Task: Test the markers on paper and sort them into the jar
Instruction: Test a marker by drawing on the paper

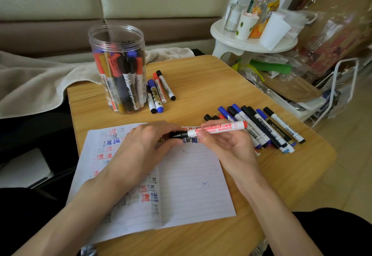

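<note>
Paper (191, 185) first: a lined sheet at the near edge of the table (211, 78), its left half and far edge covered in red, blue and black test scribbles, too blurred to read. Over that far edge both hands meet on one marker (217, 129), held level. The left hand (149, 141) curls its fingers round the black end (178, 134), and the right hand (225, 145) pinches the white barrel between thumb and fingertips. That two-ended grip suggests a cap coming off or going on — I can't tell which. Red print on the barrel reads "BOARD MARKER", its opening letters hidden. Just beyond the right hand, by the right edge, a loose pile (261, 127) of blue and black markers lies fanned out — probably the untested lot, kept within reach. Further back, four markers (160, 93) lie beside the jar (116, 36), which stands open near the far left corner, packed with upright markers whose labels are too blurred to read
</note>
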A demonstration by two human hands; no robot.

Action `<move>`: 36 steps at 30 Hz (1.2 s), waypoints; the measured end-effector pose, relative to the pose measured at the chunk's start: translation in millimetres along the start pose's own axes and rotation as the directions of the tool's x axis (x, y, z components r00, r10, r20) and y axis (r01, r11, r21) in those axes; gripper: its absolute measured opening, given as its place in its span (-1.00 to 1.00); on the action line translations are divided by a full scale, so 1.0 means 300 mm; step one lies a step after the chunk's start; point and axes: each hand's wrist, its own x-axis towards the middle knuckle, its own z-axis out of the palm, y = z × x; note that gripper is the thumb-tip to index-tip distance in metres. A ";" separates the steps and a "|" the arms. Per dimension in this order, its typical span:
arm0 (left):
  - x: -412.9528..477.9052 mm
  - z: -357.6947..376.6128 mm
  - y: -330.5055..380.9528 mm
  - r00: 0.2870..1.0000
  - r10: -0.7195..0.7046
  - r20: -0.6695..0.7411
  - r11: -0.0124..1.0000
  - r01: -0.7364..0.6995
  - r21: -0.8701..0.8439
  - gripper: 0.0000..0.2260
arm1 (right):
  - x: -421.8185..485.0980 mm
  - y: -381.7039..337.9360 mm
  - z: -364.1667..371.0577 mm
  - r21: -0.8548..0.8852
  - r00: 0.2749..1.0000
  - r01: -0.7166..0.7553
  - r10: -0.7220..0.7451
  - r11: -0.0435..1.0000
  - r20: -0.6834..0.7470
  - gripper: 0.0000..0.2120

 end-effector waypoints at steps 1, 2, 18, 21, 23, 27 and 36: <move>0.001 -0.004 -0.004 1.000 -0.007 -0.022 1.000 0.008 0.011 -0.81 | 0.002 -0.005 -0.006 0.012 1.000 -0.025 0.025 1.000 0.013 -0.72; 0.003 -0.008 -0.011 0.999 -0.017 -0.039 1.000 0.017 0.021 -0.81 | 0.005 -0.005 -0.016 0.046 0.998 -0.057 0.056 0.997 0.024 -0.68; 0.015 -0.033 -0.050 0.998 0.064 0.002 0.998 -0.064 0.001 -0.76 | 0.021 0.000 -0.079 -0.172 0.987 0.002 0.025 0.985 0.158 -0.76; 0.011 -0.020 -0.053 0.999 0.051 -0.011 0.999 -0.051 0.009 -0.77 | 0.014 0.014 -0.060 -0.160 0.991 0.010 0.011 0.987 0.130 -0.77; 0.012 -0.013 -0.056 0.998 0.050 -0.027 0.999 -0.049 0.016 -0.79 | 0.009 0.018 -0.050 -0.149 0.994 0.027 -0.010 0.988 0.113 -0.78; 0.016 -0.002 -0.056 0.998 0.064 -0.029 0.998 -0.063 0.030 -0.83 | 0.008 0.022 -0.048 -0.158 0.995 0.049 -0.034 0.986 0.099 -0.78; 0.119 -0.037 -0.023 0.982 0.182 0.060 0.982 -0.184 0.035 -0.73 | 0.009 -0.016 -0.073 -0.478 0.984 0.152 -0.087 0.865 0.155 -0.82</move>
